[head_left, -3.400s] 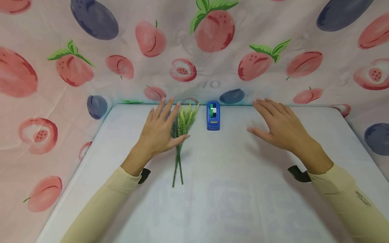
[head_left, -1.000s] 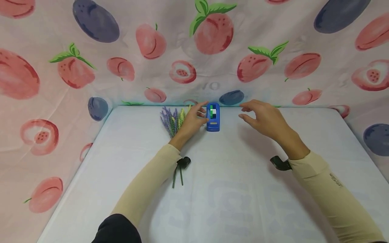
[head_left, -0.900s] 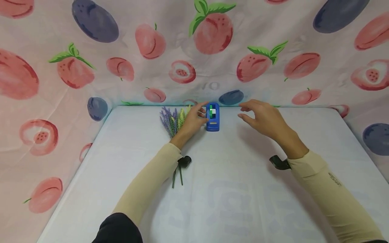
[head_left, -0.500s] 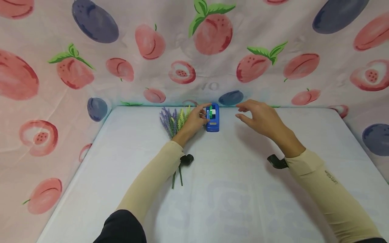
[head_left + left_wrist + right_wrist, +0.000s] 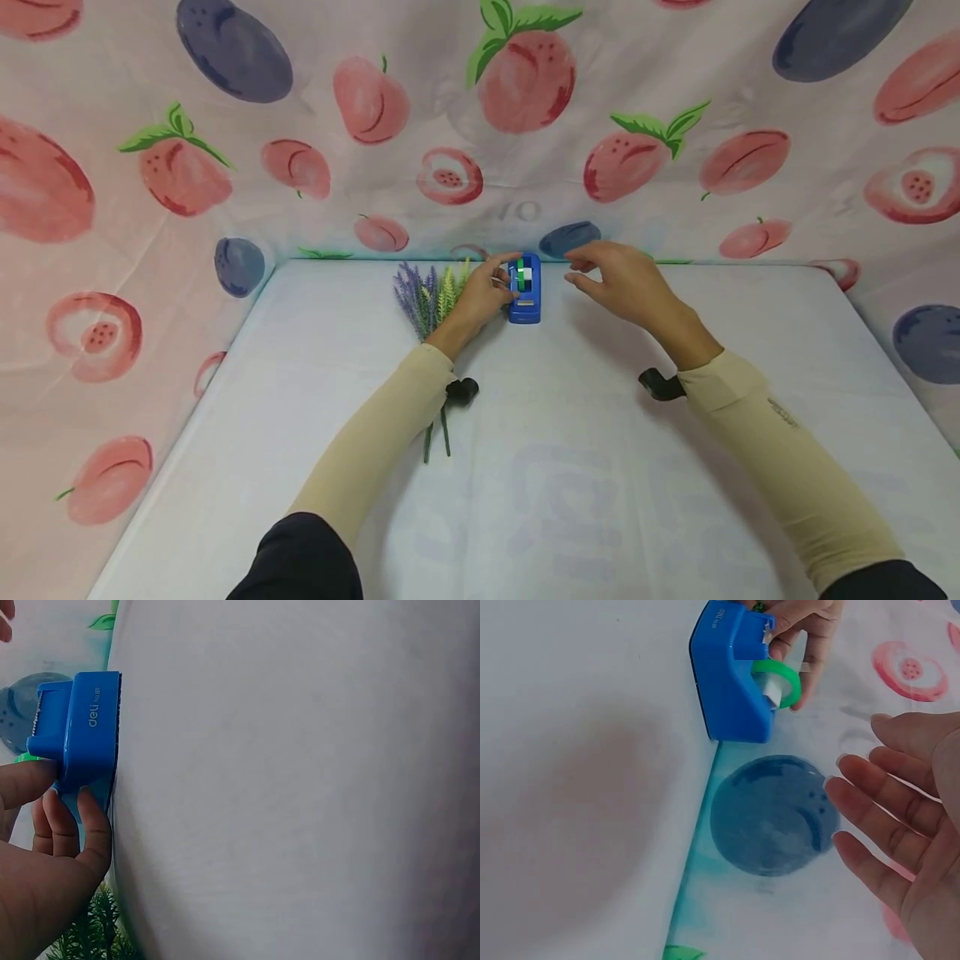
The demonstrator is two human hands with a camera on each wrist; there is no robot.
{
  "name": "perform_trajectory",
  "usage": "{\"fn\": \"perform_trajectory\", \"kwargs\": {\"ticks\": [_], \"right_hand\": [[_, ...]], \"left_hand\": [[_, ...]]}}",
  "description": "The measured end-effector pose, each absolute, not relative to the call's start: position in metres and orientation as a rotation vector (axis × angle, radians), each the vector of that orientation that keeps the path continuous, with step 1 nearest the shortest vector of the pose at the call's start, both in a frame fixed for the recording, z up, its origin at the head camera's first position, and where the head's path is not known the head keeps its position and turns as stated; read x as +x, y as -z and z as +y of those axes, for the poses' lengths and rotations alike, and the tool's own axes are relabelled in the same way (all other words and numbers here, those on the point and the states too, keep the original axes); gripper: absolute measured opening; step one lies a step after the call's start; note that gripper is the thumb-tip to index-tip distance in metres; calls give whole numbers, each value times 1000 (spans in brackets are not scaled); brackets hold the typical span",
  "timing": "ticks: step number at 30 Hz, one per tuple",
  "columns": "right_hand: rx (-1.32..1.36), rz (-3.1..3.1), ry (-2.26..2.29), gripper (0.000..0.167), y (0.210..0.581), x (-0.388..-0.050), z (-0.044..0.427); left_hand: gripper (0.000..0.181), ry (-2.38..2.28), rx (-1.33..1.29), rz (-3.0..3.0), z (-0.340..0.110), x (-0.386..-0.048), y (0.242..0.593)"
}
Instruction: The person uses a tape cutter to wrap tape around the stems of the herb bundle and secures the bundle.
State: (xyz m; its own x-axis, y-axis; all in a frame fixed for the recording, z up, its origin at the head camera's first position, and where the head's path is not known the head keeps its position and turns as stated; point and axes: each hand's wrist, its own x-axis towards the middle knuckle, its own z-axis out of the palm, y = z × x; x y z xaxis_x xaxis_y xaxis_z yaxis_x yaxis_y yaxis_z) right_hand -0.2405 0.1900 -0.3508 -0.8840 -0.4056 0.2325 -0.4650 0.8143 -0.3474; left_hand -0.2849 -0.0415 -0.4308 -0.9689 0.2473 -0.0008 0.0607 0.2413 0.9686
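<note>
A blue tape dispenser [image 5: 526, 310] with a green-rimmed roll [image 5: 777, 672] stands at the table's back edge. My left hand [image 5: 480, 298] grips it from its left side, with bent fingers and thumb against it. In the left wrist view, fingertips [image 5: 84, 796] meet its side below the cutter. Just right of the dispenser, my right hand [image 5: 628, 283] hovers with loosely bent fingers and nothing in them. The right wrist view shows that hand [image 5: 907, 814] apart from the dispenser. Under my left forearm lie artificial flower stems [image 5: 417, 296] with purple and yellow-green heads, partly hidden.
A white cloth covers the table [image 5: 585, 467]. Behind it hangs a peach-print curtain [image 5: 525, 175], which also runs along the left side. Small black cameras sit at both wrists, the left one [image 5: 462, 392] over the flower stems.
Both hands came in from farther apart. The left moved right to the dispenser and has barely shifted in the last second. The right has moved left, closer to the dispenser, its fingers more bent.
</note>
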Motion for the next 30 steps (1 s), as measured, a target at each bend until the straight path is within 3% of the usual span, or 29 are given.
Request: {"fn": "perform_trajectory", "kwargs": {"ticks": [30], "right_hand": [[762, -2794, -921, 31, 388, -290, 141]], "left_hand": [[63, -1843, 262, 2308, -41, -287, 432]]}}
